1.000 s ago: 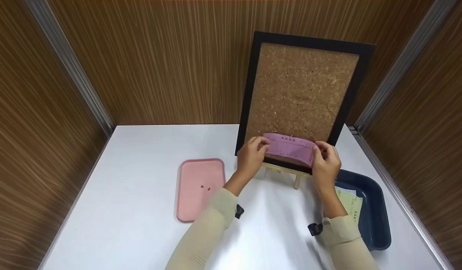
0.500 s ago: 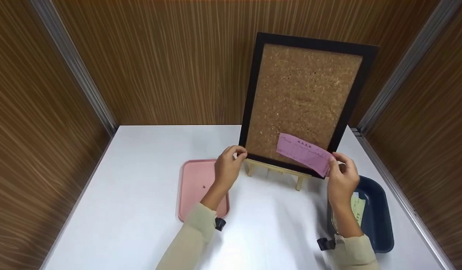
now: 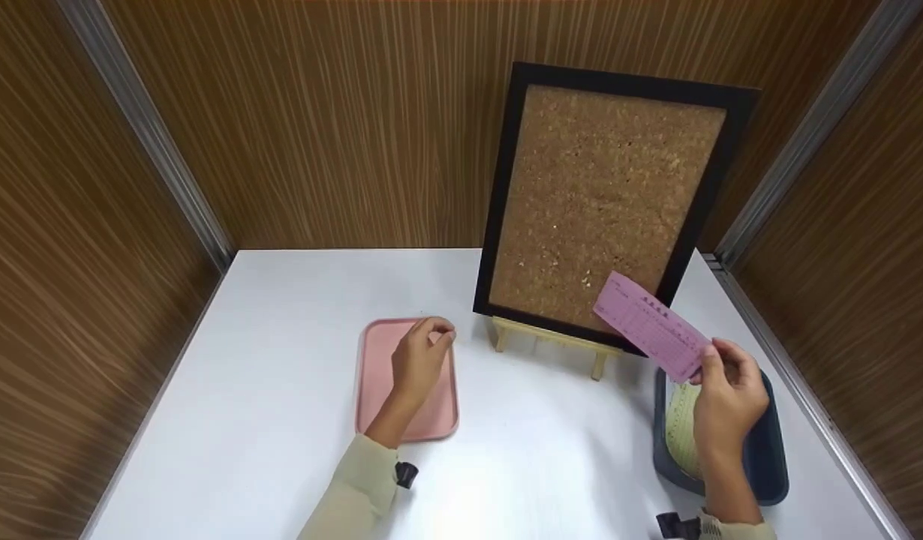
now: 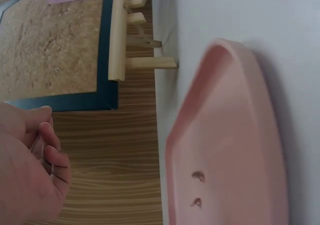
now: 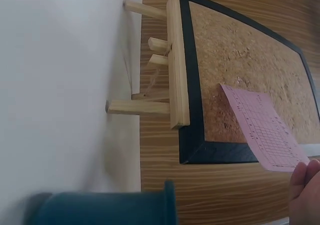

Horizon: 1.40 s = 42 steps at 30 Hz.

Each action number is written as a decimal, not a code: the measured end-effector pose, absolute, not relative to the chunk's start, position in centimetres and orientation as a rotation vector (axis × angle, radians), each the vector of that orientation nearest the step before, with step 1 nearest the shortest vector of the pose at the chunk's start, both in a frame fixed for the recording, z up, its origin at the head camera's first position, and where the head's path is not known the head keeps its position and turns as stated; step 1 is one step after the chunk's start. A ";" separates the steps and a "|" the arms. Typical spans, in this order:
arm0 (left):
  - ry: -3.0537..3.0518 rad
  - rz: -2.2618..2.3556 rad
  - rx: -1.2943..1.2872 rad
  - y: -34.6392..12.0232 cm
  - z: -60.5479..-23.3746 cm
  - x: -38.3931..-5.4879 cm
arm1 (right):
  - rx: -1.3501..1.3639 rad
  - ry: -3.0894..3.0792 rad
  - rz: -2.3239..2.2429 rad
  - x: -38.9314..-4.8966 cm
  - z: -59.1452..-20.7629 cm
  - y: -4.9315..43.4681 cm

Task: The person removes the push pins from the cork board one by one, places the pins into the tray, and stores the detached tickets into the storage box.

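My right hand (image 3: 732,401) pinches a pink printed paper slip (image 3: 653,328) by its lower right end. Its far end overlaps the lower right of the cork board (image 3: 596,187); in the right wrist view the slip (image 5: 265,127) slants across the black frame. My left hand (image 3: 420,364) is over the pink tray (image 3: 369,405), thumb and finger tips close together and the other fingers curled. Whether something tiny sits between those tips cannot be made out. Two small brown pieces (image 4: 198,176) lie in the tray in the left wrist view.
The black-framed board leans on a small wooden easel (image 3: 598,365). A dark blue bin (image 3: 777,472) holding yellow-green paper (image 3: 680,431) stands at the right, partly under my right arm. Wood-grain walls (image 3: 341,127) enclose the white table (image 3: 281,360).
The pink slip has come away from the board's lower edge, rightward and toward me, in my right hand. My left hand has let go of it and moved left over the tray.
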State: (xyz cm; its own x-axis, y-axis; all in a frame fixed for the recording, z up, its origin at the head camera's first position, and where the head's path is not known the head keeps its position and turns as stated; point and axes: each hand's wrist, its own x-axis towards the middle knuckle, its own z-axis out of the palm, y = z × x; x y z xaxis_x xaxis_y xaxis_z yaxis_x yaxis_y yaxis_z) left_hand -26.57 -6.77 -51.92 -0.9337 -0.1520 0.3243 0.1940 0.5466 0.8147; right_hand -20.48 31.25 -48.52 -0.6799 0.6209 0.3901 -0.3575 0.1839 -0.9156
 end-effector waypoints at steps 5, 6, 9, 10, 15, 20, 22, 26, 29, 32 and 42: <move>-2.464 -1.325 -0.019 -7.8 -53.1 -26.1 | -0.288 -1.597 1.682 -19.0 -48.9 32.1; -2.476 -1.319 -0.016 -8.0 -53.3 -26.0 | -0.299 -1.581 1.688 -18.8 -49.0 32.3; -2.511 -1.296 -0.010 -8.5 -54.0 -25.7 | -0.346 -1.521 1.721 -18.2 -49.4 32.9; -2.519 -1.288 -0.010 -8.7 -54.1 -25.6 | -0.368 -1.498 1.735 -18.0 -49.6 33.1; -2.574 -1.251 0.009 -9.5 -55.0 -25.3 | -0.456 -1.407 1.755 -17.0 -50.9 34.0; -2.639 -1.281 0.030 -10.4 -55.5 -25.3 | -0.543 -1.377 1.729 -16.0 -52.2 35.2; -2.659 -1.310 0.046 -10.8 -55.7 -25.4 | -0.585 -1.371 1.725 -15.6 -52.7 35.6; -2.696 -1.339 0.052 -11.4 -56.1 -25.5 | -0.675 -1.372 1.719 -14.8 -53.4 36.3; -2.726 -1.326 0.041 -11.8 -56.3 -25.5 | -0.744 -1.389 1.713 -14.3 -53.7 36.6; -2.747 -1.312 0.035 -12.1 -56.6 -25.6 | -0.829 -1.437 1.686 -14.1 -53.9 36.7; -2.774 -1.266 0.050 -12.6 -57.6 -26.2 | -0.925 -1.514 1.570 -13.7 -54.6 37.6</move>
